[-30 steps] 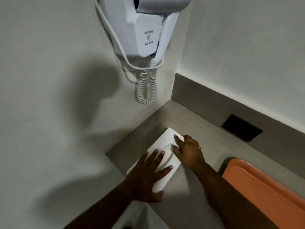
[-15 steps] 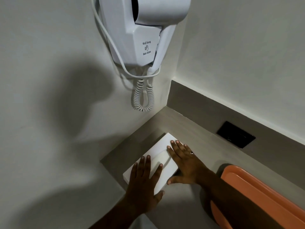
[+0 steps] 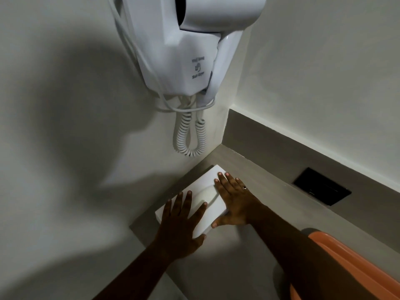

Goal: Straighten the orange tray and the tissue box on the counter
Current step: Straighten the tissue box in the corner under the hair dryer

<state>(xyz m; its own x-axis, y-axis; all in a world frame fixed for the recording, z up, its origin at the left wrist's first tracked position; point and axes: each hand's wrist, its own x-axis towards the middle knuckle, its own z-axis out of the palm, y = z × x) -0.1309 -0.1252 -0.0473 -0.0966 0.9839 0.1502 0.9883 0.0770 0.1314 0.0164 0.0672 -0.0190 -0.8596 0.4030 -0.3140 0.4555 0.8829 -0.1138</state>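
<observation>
A white tissue box [image 3: 202, 194] lies flat on the grey counter [image 3: 255, 169], in the corner below a wall hair dryer. My left hand [image 3: 180, 224] rests flat on the box's near end, fingers spread, thumb against its near right edge. My right hand [image 3: 233, 199] lies flat along the box's right side, fingers on its top, thumb down on the counter. Neither hand grips the box. The orange tray [image 3: 355, 269] shows at the bottom right, partly hidden by my right forearm and cut off by the frame.
A white wall hair dryer [image 3: 190, 42] with a coiled cord [image 3: 190, 135] hangs above the corner. A black socket plate [image 3: 321, 186] sits in the grey backsplash at right. The counter's left edge meets the wall beside the box.
My right hand went from the box's far corner to lying flat along its right side. The left hand turned straighter on the near end. The box now sits more parallel to the wall.
</observation>
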